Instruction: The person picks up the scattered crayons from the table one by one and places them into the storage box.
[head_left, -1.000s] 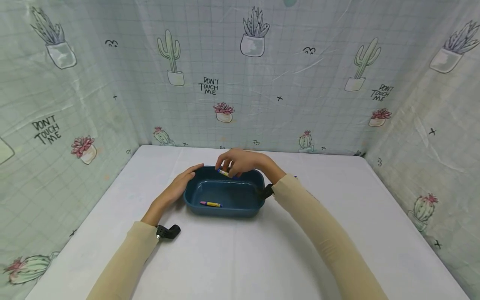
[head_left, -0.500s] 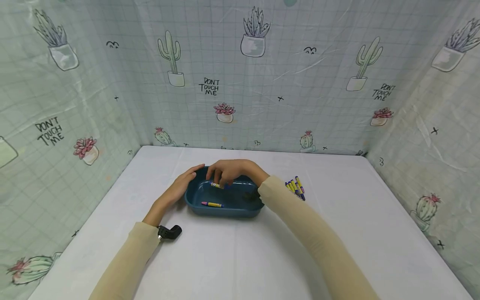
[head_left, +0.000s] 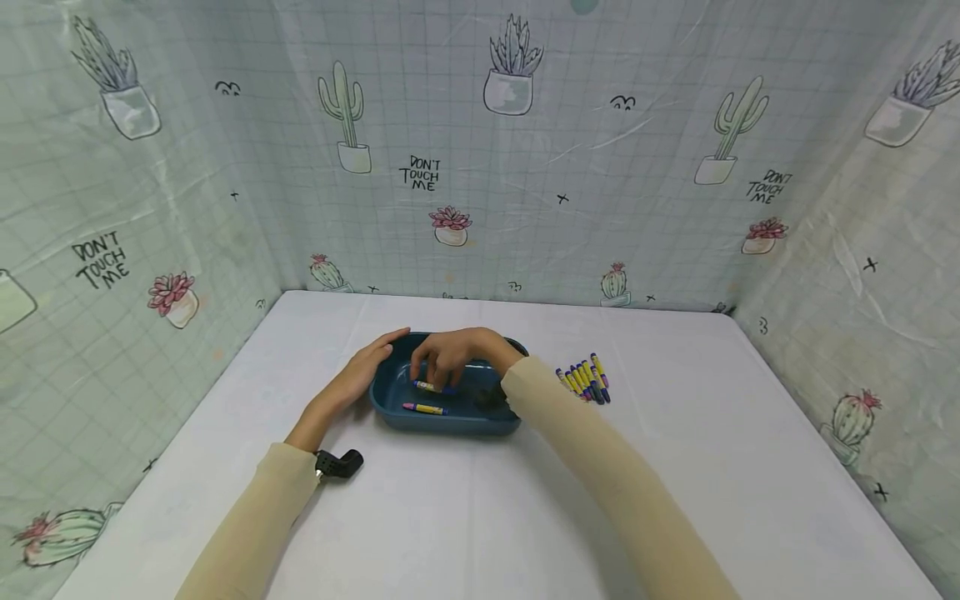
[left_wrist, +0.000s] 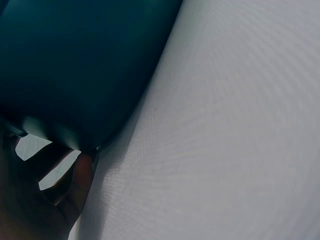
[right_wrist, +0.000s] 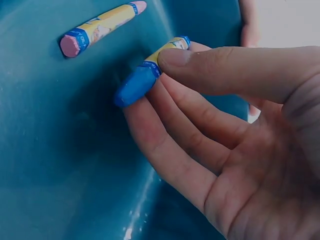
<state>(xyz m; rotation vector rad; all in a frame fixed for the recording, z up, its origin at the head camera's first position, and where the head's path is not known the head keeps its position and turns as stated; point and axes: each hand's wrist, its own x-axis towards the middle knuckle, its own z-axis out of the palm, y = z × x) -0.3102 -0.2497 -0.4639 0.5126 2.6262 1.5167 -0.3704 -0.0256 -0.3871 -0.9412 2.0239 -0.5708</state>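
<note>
My right hand (head_left: 447, 352) reaches down into a dark blue-green plastic bin (head_left: 450, 427). Between thumb and fingertips it pinches a blue crayon (right_wrist: 137, 85) in a yellow wrapper, low over the bin's floor. Close to it, a pink crayon (right_wrist: 102, 27), also yellow-wrapped, lies on that floor near the front wall. My left hand (head_left: 360, 371) rests against the bin's left end, its fingers stretched along the outside by the rim. In the left wrist view, the thumb and fingers touch the bin's outer wall (left_wrist: 75, 60).
To the right of the bin, several yellow-wrapped crayons (head_left: 585, 380) lie side by side on the white table (head_left: 405, 517). A cloth printed with cacti (head_left: 480, 183) stands behind and along both sides. Each wrist wears a black camera mount (head_left: 339, 464).
My right hand has lowered the blue crayon into the bin, down and slightly left, bringing it beside the pink one. The row of crayons at right has come into view. My left hand stays put.
</note>
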